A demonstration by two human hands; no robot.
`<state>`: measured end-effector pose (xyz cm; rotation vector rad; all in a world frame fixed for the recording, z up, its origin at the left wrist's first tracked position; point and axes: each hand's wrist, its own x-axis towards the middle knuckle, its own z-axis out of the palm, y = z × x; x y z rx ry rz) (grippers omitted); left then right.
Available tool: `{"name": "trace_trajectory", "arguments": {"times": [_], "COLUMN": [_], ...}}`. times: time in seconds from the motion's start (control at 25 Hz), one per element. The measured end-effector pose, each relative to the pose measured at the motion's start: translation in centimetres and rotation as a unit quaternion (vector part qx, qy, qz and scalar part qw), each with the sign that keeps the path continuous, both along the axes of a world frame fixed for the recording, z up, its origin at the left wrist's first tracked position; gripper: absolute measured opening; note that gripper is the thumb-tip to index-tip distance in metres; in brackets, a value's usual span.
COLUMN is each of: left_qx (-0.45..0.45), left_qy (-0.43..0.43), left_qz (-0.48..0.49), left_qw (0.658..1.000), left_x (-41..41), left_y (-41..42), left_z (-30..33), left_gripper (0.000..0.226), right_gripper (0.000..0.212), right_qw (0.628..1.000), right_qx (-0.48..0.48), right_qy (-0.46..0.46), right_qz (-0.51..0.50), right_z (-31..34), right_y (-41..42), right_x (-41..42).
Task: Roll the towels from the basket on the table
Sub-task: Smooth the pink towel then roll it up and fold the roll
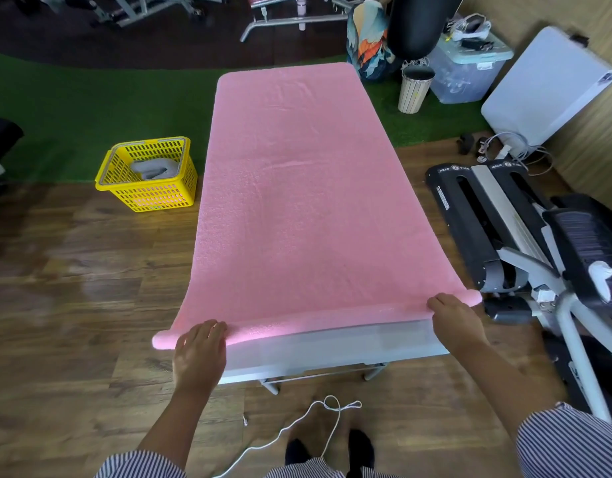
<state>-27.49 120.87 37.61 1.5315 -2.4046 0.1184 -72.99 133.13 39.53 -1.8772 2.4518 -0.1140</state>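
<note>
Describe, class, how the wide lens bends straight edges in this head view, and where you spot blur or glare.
Head view: the pink towel has long sides that bow outward; the left hand on the rolled edge looks slightly motion-blurred, the right hand sharper; soft glare sits on the wooden floor beside the table.
</note>
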Motion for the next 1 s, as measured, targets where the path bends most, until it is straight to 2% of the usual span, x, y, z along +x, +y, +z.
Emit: {"name": "trace_trajectory", "arguments": {"times": [0.12,0.2,0.28,0.4,0.48,0.56,0.68,0.76,0.84,0.92,1.0], "left_qx": [0.049,0.054,0.040,0.037,0.051,0.052,0.021,0.008,0.021,0.042,0.053], "left_qy": [0.008,0.004,0.005,0.003,-0.009,-0.010,0.006,0.011,0.026,0.036,0.021], "left_qz": [0.007,-0.009,-0.016,-0.015,-0.016,-0.020,-0.020,-0.011,-0.006,-0.007,-0.002], "left_qw": [0.999,0.999,0.999,0.999,0.999,0.998,1.000,1.000,0.999,0.998,0.998], "left_x": [0.1,0.0,-0.1,0.2,0.7,1.1,1.1,0.8,0.6,0.5,0.5], "left_y": [0.2,0.1,0.0,-0.7,-1.1,-1.4,-1.3,-0.9,-0.6,-0.5,-0.5], "left_z": [-0.1,0.2,0.7,1.5,1.7,1.7,1.5,1.4,1.2,0.9,0.6], "left_gripper": [0.030,0.048,0.055,0.041,0.031,0.031,0.042,0.053,0.054,0.048,0.049], "right_gripper": [0.042,0.045,0.042,0.026,0.014,0.012,0.016,0.032,0.032,0.019,0.028], "right_qw": [0.997,0.996,0.996,0.990,0.982,0.978,0.989,0.994,0.995,0.996,0.992], "right_qx": [0.049,0.065,0.083,0.114,0.167,0.193,0.129,0.084,0.085,0.089,0.109], "right_qy": [-0.056,-0.041,-0.007,0.069,0.077,0.077,0.072,0.066,0.040,-0.010,-0.048], "right_qz": [-0.022,-0.036,-0.042,-0.044,-0.034,-0.032,-0.028,-0.018,-0.020,-0.028,-0.035], "right_z": [-0.6,-0.4,-0.3,1.1,2.4,3.1,2.4,1.8,1.3,1.0,0.5], "right_y": [-0.3,-0.5,-0.3,-0.4,-0.8,-1.1,-1.0,-0.8,-0.5,-0.2,0.1], "right_x": [0.0,-0.1,0.0,0.3,0.5,0.2,-0.1,-0.4,-0.4,-0.3,-0.3]}}
